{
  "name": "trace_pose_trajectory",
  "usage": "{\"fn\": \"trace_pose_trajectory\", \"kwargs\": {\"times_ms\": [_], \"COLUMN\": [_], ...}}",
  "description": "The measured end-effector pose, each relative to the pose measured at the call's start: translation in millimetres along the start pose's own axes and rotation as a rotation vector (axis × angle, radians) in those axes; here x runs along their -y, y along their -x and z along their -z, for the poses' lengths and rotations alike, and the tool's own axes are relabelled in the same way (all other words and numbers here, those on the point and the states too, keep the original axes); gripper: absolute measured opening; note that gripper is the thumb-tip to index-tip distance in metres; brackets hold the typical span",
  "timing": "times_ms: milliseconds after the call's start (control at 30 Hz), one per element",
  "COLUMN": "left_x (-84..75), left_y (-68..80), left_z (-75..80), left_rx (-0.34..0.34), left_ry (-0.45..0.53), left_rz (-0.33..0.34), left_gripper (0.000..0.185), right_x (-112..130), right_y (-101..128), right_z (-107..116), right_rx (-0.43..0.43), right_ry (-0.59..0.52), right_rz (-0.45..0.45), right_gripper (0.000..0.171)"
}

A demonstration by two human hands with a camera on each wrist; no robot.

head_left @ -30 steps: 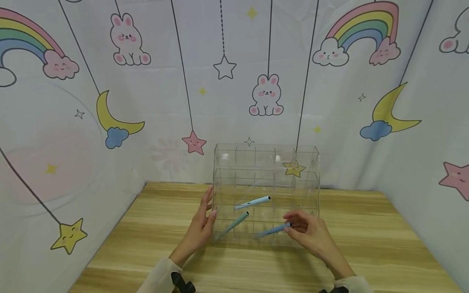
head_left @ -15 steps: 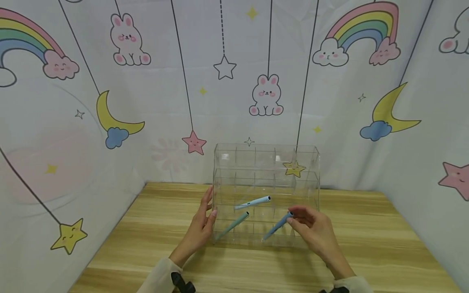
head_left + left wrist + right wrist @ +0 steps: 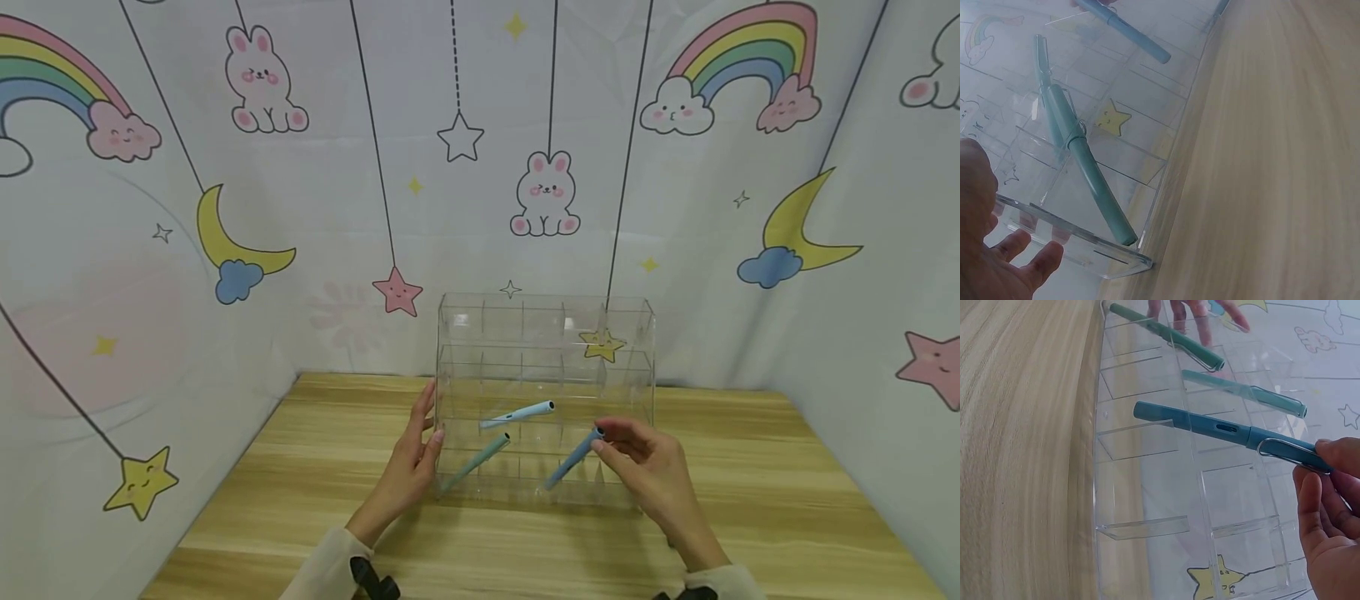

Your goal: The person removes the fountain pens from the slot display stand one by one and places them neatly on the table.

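The right hand [image 3: 648, 471] pinches a blue pen [image 3: 1225, 430] at its clip end, thumb and fingers [image 3: 1319, 506] curled round it, the tip slanting down into a front slot of the clear organizer [image 3: 543, 367]. The pen looks light, stiff and smooth, so it may slip; a grip nearer the middle of the barrel would likely steady it. The left hand [image 3: 408, 467] rests flat, fingers straight, against the organizer's left wall. Two more pens [image 3: 517, 413] lie inside the organizer.
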State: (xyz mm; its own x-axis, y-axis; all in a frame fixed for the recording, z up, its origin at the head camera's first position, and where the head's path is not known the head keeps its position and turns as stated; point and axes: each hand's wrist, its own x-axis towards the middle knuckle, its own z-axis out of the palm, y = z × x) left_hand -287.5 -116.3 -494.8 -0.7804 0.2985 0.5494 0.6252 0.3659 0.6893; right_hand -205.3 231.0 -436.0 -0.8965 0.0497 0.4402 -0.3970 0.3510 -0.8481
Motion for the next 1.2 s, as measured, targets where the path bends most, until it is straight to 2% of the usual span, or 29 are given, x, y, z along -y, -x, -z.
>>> {"fn": "trace_pose_trajectory", "kwargs": {"times_ms": [233, 467, 900, 1200], "left_x": [0.1, -0.5, -0.4, -4.7], "left_y": [-0.6, -2.1, 0.6, 0.4], "left_z": [-0.5, 0.0, 0.7, 1.5], "left_rx": [0.006, 0.004, 0.009, 0.014], "left_ry": [0.013, 0.010, 0.024, 0.026], "left_rz": [0.004, 0.005, 0.000, 0.008], "left_gripper": [0.080, 0.076, 0.077, 0.075], "right_x": [0.9, 6.1, 12.9, 15.7], "right_y": [-0.5, -0.2, 0.1, -2.1], "right_z": [1.8, 5.1, 9.6, 18.3], "right_rx": [0.005, -0.002, -0.045, -0.095], "right_ry": [-0.022, -0.056, -0.052, -0.050], "right_rz": [0.047, 0.010, 0.041, -0.025], "right_gripper": [0.024, 0.027, 0.027, 0.026]}}
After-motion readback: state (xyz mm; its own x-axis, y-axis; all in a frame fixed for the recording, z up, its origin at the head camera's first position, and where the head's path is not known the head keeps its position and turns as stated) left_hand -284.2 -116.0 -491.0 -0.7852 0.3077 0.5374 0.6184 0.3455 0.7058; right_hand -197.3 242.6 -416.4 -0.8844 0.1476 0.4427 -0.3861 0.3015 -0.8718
